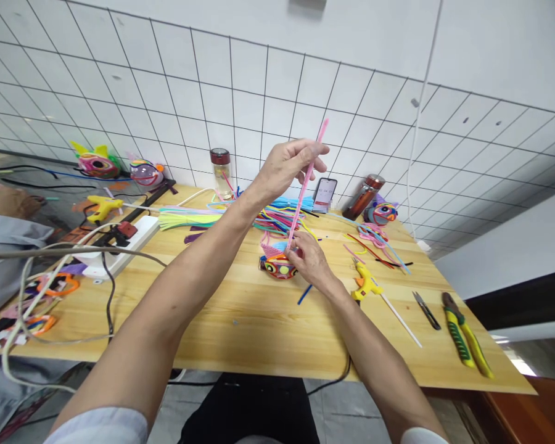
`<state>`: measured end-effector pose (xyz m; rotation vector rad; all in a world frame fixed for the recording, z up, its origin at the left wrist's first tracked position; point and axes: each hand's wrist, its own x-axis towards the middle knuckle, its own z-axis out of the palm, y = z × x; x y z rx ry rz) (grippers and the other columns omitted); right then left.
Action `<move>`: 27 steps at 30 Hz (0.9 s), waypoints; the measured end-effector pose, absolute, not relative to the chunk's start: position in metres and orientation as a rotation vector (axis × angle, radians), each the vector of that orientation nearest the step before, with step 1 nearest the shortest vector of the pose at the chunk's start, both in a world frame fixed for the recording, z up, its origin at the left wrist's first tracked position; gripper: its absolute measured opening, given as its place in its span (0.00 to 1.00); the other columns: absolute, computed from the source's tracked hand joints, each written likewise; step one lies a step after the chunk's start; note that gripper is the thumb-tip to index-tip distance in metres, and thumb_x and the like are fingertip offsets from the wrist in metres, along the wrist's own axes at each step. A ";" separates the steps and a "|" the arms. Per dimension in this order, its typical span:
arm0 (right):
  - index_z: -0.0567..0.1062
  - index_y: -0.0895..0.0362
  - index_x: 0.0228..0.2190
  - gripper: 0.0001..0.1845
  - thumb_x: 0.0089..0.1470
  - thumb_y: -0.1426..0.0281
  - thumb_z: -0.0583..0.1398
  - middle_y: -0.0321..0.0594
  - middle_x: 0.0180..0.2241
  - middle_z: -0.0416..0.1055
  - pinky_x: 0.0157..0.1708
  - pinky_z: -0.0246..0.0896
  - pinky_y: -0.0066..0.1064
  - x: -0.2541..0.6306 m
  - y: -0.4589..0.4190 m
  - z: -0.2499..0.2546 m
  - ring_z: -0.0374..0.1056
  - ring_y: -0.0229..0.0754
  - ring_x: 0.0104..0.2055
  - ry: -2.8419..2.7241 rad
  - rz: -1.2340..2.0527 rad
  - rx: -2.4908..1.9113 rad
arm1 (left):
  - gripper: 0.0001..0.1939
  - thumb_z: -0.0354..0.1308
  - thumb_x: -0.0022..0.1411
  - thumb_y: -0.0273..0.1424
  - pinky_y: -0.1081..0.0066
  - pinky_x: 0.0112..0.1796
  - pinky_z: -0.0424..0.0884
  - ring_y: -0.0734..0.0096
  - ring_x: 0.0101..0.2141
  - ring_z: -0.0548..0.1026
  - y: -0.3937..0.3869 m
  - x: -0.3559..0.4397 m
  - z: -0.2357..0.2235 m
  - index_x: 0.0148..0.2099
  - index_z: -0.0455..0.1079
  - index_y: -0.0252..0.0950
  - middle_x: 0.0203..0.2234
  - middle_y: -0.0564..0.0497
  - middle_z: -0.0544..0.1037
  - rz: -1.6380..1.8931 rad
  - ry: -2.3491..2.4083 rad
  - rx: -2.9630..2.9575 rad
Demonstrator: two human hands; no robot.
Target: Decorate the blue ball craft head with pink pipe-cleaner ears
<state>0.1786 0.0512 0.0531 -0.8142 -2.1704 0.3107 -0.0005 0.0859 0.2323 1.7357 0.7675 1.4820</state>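
Note:
A pink pipe cleaner (301, 196) runs slantwise between my two hands. My left hand (295, 161) is raised above the table and pinches it near its upper part, with the tip sticking out above the fingers. Lower down, my right hand (309, 256) grips its bottom end, right beside a colourful fish-like craft figure (281, 266) with round eyes and a pink-and-blue top. The right fingers partly cover that figure, so I cannot tell whether they also touch it. Behind it lies a pile of coloured pipe cleaners (189, 217).
To the right lie a yellow glue gun (366, 280), small snips (426, 310) and green-yellow pliers (465, 336). A phone (324, 194) and two bottles stand at the back. On the left are a white power strip (120, 246), cables, another glue gun (102, 208) and a co-worker's sleeve (13, 246).

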 end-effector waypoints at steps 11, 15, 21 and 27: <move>0.74 0.51 0.31 0.09 0.65 0.67 0.63 0.51 0.52 0.80 0.59 0.68 0.51 0.178 0.050 0.055 0.73 0.55 0.57 -2.173 0.323 -0.821 | 0.18 0.67 0.72 0.45 0.73 0.34 0.81 0.65 0.34 0.87 0.088 0.005 0.236 0.43 0.78 0.33 0.30 0.46 0.84 1.422 0.754 1.706; 0.74 0.50 0.31 0.08 0.65 0.67 0.62 0.50 0.51 0.80 0.58 0.68 0.51 0.177 0.049 0.057 0.74 0.56 0.56 -2.172 0.348 -0.824 | 0.18 0.68 0.71 0.45 0.72 0.35 0.82 0.63 0.36 0.88 0.092 0.004 0.234 0.44 0.77 0.33 0.31 0.46 0.84 1.448 0.744 1.680; 0.73 0.50 0.31 0.08 0.64 0.66 0.62 0.51 0.51 0.80 0.59 0.68 0.52 0.178 0.050 0.056 0.74 0.56 0.56 -2.169 0.345 -0.842 | 0.21 0.68 0.70 0.49 0.71 0.39 0.83 0.64 0.37 0.88 0.092 0.004 0.233 0.44 0.76 0.34 0.31 0.47 0.84 1.465 0.736 1.653; 0.73 0.50 0.31 0.09 0.65 0.66 0.62 0.51 0.52 0.80 0.59 0.68 0.53 0.178 0.050 0.056 0.74 0.57 0.56 -2.174 0.344 -0.842 | 0.23 0.65 0.72 0.51 0.70 0.41 0.83 0.67 0.37 0.87 0.091 0.008 0.228 0.46 0.76 0.34 0.35 0.46 0.86 1.505 0.746 1.593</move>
